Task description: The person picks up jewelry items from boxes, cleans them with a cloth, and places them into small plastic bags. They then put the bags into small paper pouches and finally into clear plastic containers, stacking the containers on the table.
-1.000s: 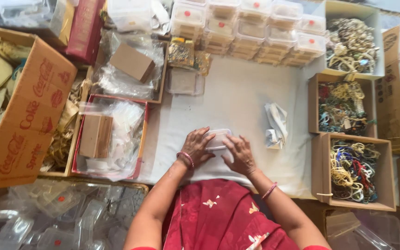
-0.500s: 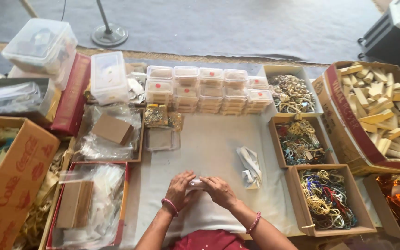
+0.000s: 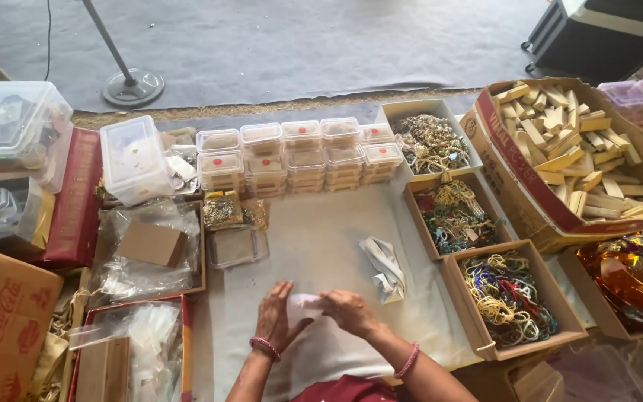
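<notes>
Pressing from both sides, the left hand (image 3: 275, 318) and the right hand (image 3: 349, 310) close around a small clear plastic box (image 3: 304, 304) that sits on the pale cloth (image 3: 321, 231) just in front of the person; the left hand's fingers are spread and upright against its left side, and the right hand curls over its right edge. The head view shows a folded white paper (image 3: 385, 268) lying near the right hand. Beyond it stand stacked clear boxes with red dots (image 3: 295, 156). To the right, three open cardboard trays of beaded jewellery (image 3: 511, 294) line the cloth, beside a carton of wooden blocks (image 3: 574, 149). An empty clear lid (image 3: 236, 247) lies to the left.
</notes>
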